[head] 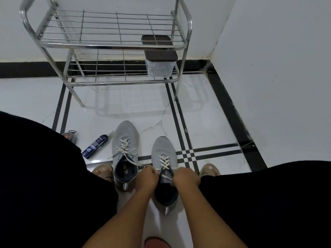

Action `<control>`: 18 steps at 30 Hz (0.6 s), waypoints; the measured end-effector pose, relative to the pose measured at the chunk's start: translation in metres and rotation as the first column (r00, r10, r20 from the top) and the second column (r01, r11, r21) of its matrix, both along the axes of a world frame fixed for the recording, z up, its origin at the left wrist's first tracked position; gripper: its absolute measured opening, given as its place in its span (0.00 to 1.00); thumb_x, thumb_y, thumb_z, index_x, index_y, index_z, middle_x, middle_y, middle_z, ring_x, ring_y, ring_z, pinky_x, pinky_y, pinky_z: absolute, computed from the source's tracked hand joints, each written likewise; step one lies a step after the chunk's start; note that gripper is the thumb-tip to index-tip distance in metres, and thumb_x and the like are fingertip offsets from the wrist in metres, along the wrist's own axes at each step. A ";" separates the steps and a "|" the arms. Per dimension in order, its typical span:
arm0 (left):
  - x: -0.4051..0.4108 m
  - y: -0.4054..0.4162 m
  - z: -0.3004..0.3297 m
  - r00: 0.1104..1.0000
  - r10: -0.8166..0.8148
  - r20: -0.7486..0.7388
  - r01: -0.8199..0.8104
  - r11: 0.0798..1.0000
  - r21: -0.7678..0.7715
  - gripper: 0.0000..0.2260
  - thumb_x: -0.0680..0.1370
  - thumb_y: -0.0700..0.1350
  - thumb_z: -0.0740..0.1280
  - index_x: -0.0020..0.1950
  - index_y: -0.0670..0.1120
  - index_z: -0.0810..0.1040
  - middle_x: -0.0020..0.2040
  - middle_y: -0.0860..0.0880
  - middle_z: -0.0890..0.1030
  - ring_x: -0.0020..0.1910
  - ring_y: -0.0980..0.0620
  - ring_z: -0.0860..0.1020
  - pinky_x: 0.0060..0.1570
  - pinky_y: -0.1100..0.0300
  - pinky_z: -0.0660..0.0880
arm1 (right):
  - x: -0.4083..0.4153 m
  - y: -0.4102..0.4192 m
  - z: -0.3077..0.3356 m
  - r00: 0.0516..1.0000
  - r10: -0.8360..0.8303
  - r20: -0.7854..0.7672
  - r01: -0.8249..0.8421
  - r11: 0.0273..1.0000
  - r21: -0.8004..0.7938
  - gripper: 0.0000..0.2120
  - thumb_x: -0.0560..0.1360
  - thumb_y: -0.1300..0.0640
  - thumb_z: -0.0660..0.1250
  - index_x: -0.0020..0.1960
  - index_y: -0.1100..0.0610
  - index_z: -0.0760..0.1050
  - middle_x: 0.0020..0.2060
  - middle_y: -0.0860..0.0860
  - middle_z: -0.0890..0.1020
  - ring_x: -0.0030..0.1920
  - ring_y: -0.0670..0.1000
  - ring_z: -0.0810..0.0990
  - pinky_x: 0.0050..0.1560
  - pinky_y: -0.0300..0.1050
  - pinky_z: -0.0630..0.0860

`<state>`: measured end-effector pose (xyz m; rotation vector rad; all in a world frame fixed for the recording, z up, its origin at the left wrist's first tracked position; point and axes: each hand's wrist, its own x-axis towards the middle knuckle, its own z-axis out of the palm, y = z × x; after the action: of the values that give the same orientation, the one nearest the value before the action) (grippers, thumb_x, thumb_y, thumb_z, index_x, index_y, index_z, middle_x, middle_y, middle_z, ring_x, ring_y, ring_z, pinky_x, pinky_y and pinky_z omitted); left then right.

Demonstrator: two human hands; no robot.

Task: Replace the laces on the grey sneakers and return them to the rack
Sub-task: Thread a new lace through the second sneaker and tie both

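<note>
Two grey sneakers stand side by side on the tiled floor between my knees. The left sneaker (125, 140) carries a white lace tied in a loose bow. The right sneaker (162, 149) has a white lace (165, 162) crossed up its front. My left hand (147, 177) and my right hand (185, 178) sit at that shoe's top eyelets, each closed on one end of its lace and pulling apart. The lace ends themselves are hidden inside my fists. The metal rack (107, 44) stands against the far wall, both wire shelves free of shoes.
A clear box with a dark lid (160, 63) rests on the rack's lower shelf at the right. A blue spray can (95, 146) lies left of the sneakers, with a small grey object (70, 136) beyond it. A wall corner closes the right side.
</note>
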<state>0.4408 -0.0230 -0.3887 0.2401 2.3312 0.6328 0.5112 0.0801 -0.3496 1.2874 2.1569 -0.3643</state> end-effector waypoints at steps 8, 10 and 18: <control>-0.002 0.004 0.002 0.999 -0.051 -0.018 0.051 0.999 -0.017 0.06 0.79 0.45 0.58 0.48 0.46 0.74 0.52 0.43 0.81 0.53 0.43 0.78 0.51 0.54 0.75 | 0.014 -0.016 -0.019 0.948 -0.295 -0.117 0.246 0.916 -0.317 0.18 0.80 0.58 0.58 0.69 0.58 0.69 0.66 0.58 0.74 0.65 0.58 0.74 0.61 0.46 0.72; -0.002 0.003 0.000 0.999 -0.026 -0.027 0.026 0.999 -0.018 0.06 0.79 0.44 0.58 0.50 0.44 0.73 0.53 0.41 0.80 0.53 0.42 0.77 0.50 0.54 0.74 | 0.010 -0.011 -0.016 0.912 -0.341 -0.230 0.287 0.928 -0.238 0.16 0.79 0.60 0.57 0.64 0.57 0.75 0.62 0.57 0.78 0.60 0.57 0.77 0.57 0.46 0.75; -0.081 0.005 0.075 0.381 0.892 0.242 -0.858 0.244 0.452 0.14 0.80 0.40 0.53 0.63 0.35 0.66 0.47 0.39 0.78 0.48 0.41 0.79 0.47 0.51 0.74 | 0.010 -0.009 -0.016 0.912 -0.300 -0.278 0.259 0.950 -0.174 0.15 0.79 0.58 0.57 0.61 0.52 0.78 0.58 0.55 0.80 0.57 0.57 0.79 0.45 0.42 0.71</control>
<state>0.3595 -0.0176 -0.3139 -0.9726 2.1075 1.8515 0.5209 0.0716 -0.3661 1.5496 2.1439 -0.8603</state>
